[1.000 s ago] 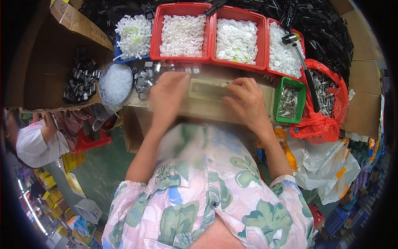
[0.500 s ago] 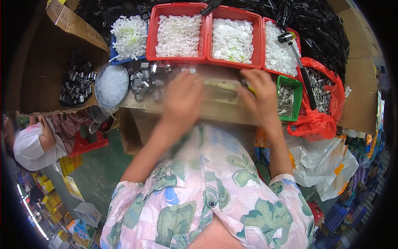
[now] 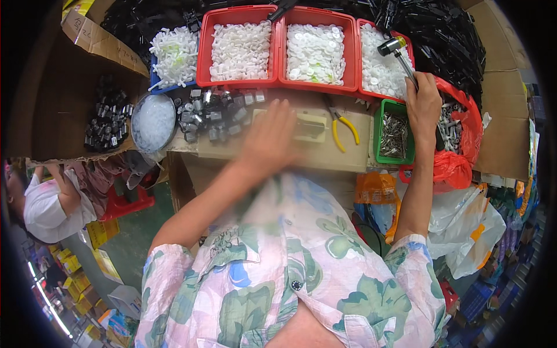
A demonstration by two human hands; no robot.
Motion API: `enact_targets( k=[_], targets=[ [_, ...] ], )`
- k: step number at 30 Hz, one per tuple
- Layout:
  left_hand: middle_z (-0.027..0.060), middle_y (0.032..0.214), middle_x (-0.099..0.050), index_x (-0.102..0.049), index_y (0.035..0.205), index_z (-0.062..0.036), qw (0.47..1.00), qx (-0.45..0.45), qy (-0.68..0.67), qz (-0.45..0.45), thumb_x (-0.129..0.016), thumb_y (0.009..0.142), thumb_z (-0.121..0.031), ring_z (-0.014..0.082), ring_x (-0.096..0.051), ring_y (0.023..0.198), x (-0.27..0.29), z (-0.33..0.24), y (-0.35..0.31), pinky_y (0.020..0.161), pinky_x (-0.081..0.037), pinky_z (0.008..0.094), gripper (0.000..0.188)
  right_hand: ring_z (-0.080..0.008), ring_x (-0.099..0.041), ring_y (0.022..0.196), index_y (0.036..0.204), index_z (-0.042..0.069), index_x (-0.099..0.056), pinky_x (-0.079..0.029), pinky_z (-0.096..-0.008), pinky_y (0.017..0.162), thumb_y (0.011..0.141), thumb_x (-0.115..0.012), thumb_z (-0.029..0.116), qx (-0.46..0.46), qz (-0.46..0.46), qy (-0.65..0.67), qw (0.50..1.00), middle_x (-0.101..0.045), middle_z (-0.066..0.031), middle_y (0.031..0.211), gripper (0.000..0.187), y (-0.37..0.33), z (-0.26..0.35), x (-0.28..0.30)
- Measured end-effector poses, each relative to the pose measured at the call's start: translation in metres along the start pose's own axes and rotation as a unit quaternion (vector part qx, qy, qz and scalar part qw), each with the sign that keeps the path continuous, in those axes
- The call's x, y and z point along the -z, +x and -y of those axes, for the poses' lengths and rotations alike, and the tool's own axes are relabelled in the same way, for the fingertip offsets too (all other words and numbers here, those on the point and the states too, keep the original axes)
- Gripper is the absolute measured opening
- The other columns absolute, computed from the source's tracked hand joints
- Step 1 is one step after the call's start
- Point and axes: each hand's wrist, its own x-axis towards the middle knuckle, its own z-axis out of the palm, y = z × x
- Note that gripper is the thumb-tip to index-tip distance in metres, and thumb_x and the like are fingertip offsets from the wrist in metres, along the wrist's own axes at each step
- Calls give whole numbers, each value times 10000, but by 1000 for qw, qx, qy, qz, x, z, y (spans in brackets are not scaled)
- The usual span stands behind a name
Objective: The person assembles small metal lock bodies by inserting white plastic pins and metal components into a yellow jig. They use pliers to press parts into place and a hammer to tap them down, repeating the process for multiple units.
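My right hand point(image 3: 424, 109) is wrapped round the handle of a small hammer point(image 3: 395, 49), its black and yellow head lying over the far-right red tray. My left hand point(image 3: 270, 138), slightly blurred, rests with fingers stretched out at the left side of a pale flat block point(image 3: 311, 127) on the cardboard work surface. That hand hides part of the block. Yellow-handled pliers point(image 3: 347, 129) lie loose to the block's right, handles spread. Left of my left hand, several small dark and silvery parts point(image 3: 214, 111) are heaped.
Red trays point(image 3: 278, 46) of white plastic pieces line the back. A green tray point(image 3: 378, 130) holds metal pins, beside a red bag point(image 3: 455, 168) of grey parts. A clear bowl point(image 3: 153, 123) stands left, near an open carton point(image 3: 49, 110). A person point(image 3: 55, 203) is off left.
My right hand has let go of the pliers, which now lie on the cardboard, and has moved right onto the hammer. My left hand has shifted right toward the block.
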Motion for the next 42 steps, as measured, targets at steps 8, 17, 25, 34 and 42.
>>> enact_targets(
  k=[8,17,25,34,42],
  targets=[
    [279,1478,-448,-455,1415,86,999,-12,4,-33,-735,761,-505,421,-409,1407,-7,2,-2,1155,-318,493,925,-359,-660,735,1089,-12,-636,-498,-429,669,973,-610,112,-40,211,288,933,-660,-211,874,172,-77,94,51],
    [274,1396,-518,-482,1383,84,998,-23,13,-49,-742,748,-530,422,-470,1348,-11,5,-1,1110,-386,490,921,-422,-648,762,1220,6,-586,-496,-455,653,964,-589,66,18,162,323,932,-649,-246,888,264,-99,133,74],
    [271,1374,-534,-498,1365,82,997,-35,36,-58,-693,779,-561,419,-490,1327,-14,7,2,1099,-400,487,892,-464,-639,787,1241,10,-579,-501,-488,667,972,-560,55,22,236,247,940,-637,-280,869,273,-111,133,55],
    [268,1377,-534,-505,1358,82,997,-31,41,-55,-683,800,-559,410,-499,1321,-9,5,2,1104,-400,478,868,-426,-663,752,1324,8,-554,-499,-476,638,953,-585,31,43,253,237,937,-663,-246,879,372,-111,136,56],
    [257,1392,-529,-500,1366,74,998,-7,-6,-64,-708,805,-530,418,-481,1335,-8,3,3,1102,-396,478,851,-505,-619,816,1246,49,-521,-455,-583,660,1025,-511,174,-26,288,189,939,-633,-300,839,255,-108,135,47]
  ],
)
